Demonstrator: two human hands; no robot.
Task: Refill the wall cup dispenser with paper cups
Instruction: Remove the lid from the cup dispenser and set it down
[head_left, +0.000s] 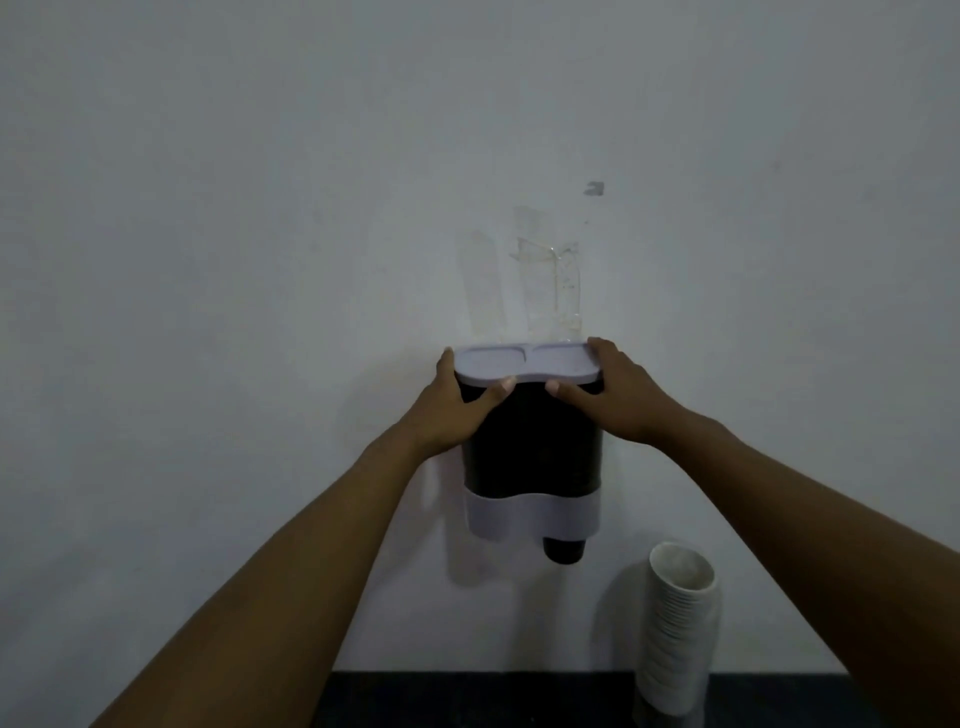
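The wall cup dispenser (532, 441) hangs on the wall a little right of the frame's centre, its long axis vertical, lid up and outlet down. Its body is dark, smooth and glossy, rounded at the sides like two tubes joined. A pale grey lid (527, 364) caps the top, flat and matte, shaped as two rounded lobes with a shallow recess in each and a pinch between them. A pale band (530, 517) with a wavy upper edge wraps the bottom, and below it, toward the right, a dark cup (563, 551) pokes out, bottom downward.

The left hand (452, 410) comes up from the lower left and clasps the lid's left end, fingers round the far side and thumb pressed under the front edge. The right hand (615, 400) comes from the lower right and clasps the lid's right end the same way, fingers over the top corner, thumb at the front rim. The two thumbs sit close together near the lid's middle pinch.

In the lower right a stack of paper cups (678, 639) stands tilted, mouth upward toward the camera, white and ribbed by its nested rims, its base on a dark surface (467, 699) along the bottom edge.

Strips of clear tape (550, 283) shine on the matte white wall (234, 234) above the lid
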